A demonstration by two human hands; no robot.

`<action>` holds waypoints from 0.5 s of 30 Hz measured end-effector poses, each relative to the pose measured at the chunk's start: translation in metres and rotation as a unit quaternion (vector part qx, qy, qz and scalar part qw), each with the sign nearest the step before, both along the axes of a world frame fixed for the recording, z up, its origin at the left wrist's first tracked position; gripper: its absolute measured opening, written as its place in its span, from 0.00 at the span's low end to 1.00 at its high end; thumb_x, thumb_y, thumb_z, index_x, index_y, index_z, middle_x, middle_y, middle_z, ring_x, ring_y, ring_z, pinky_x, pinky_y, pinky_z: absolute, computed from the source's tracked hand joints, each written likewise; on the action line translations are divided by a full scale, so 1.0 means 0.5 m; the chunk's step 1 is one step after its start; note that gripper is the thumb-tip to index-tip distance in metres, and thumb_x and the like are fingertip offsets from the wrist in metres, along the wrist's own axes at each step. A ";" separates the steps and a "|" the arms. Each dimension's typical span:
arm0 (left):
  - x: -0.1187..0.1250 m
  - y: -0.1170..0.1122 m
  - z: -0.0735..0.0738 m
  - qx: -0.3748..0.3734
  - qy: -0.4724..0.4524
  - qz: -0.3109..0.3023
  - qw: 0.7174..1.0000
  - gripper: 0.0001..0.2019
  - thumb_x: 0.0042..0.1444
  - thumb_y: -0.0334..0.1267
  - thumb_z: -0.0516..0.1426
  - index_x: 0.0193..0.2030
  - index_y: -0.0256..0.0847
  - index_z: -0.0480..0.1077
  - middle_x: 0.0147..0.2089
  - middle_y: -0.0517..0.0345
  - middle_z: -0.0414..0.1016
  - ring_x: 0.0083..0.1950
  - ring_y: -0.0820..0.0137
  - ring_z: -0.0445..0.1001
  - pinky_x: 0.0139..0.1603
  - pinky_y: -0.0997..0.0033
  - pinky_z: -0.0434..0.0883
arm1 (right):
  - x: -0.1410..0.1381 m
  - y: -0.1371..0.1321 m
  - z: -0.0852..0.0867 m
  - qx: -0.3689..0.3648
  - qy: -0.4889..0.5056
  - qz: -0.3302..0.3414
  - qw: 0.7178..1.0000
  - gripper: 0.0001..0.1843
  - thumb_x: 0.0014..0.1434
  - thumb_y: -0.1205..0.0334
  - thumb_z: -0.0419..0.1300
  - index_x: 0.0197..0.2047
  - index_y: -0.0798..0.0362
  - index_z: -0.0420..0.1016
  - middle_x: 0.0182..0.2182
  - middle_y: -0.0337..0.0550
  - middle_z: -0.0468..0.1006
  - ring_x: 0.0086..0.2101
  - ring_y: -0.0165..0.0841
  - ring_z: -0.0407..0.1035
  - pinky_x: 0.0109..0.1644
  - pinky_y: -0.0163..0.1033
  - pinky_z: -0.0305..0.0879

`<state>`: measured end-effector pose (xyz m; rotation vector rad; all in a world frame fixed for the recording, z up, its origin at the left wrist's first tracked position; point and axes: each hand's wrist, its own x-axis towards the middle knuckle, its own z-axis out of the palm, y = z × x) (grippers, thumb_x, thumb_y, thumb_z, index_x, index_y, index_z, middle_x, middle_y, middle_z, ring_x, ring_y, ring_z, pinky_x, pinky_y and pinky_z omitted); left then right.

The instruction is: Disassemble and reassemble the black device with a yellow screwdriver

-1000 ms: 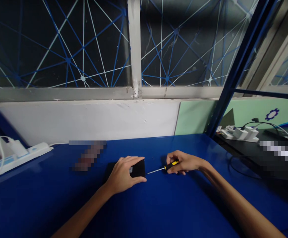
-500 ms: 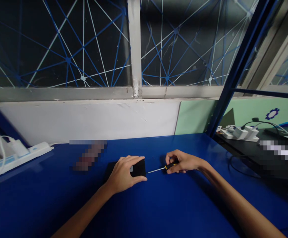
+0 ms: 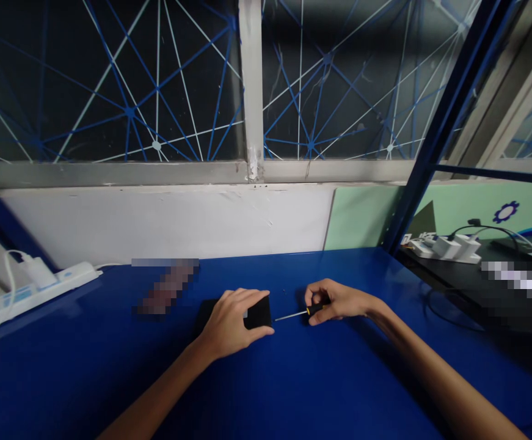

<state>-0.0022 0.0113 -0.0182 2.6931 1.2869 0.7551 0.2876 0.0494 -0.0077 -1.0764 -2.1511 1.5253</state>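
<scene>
A flat black box-shaped device point(image 3: 260, 313) lies on the blue table, partly covered by my left hand point(image 3: 229, 321). That hand grips it from above, thumb on the near side and fingers on the far side. To its right, my right hand point(image 3: 332, 300) is closed around the black and yellow handle of a screwdriver point(image 3: 292, 315). The thin metal shaft points left, and its tip is at the right end of the black device. Whether the tip sits in a screw is too small to tell. Tiny specks point(image 3: 284, 291) lie on the table beyond the shaft.
A white power strip point(image 3: 76, 278) with a plugged-in charger runs along the left edge of the blue table point(image 3: 266, 391). A blurred-out reddish-brown object point(image 3: 167, 287) lies behind my left hand. Another power strip point(image 3: 465, 255) with plugs and cables stands on the black table at right.
The whole view has shifted slightly to the right. My right fingers have changed position a little on the screwdriver handle; my left hand keeps its hold on the black device.
</scene>
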 end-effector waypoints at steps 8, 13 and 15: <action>0.001 -0.002 0.002 0.005 0.012 -0.011 1.000 0.29 0.52 0.54 0.62 0.59 0.49 0.66 0.56 0.52 0.74 0.54 0.54 0.72 0.52 0.49 0.66 | 0.003 -0.003 0.006 -0.005 -0.010 0.018 1.000 0.22 0.55 0.44 0.62 0.30 0.58 0.75 0.19 0.33 0.68 0.16 0.20 0.56 0.18 0.28 0.49; 0.002 -0.003 0.003 0.013 0.015 -0.016 1.000 0.28 0.53 0.54 0.61 0.59 0.49 0.66 0.56 0.51 0.74 0.54 0.54 0.72 0.52 0.50 0.66 | 0.000 -0.003 0.005 0.018 -0.006 0.011 1.000 0.20 0.52 0.46 0.67 0.33 0.57 0.76 0.17 0.30 0.64 0.18 0.21 0.55 0.20 0.28 0.49; 0.002 -0.003 0.003 0.016 0.019 -0.017 1.000 0.28 0.53 0.53 0.61 0.59 0.49 0.66 0.56 0.52 0.74 0.54 0.54 0.72 0.51 0.50 0.67 | -0.001 0.000 0.000 0.012 0.004 0.006 1.000 0.21 0.44 0.50 0.72 0.34 0.56 0.74 0.19 0.30 0.68 0.18 0.21 0.58 0.20 0.28 0.51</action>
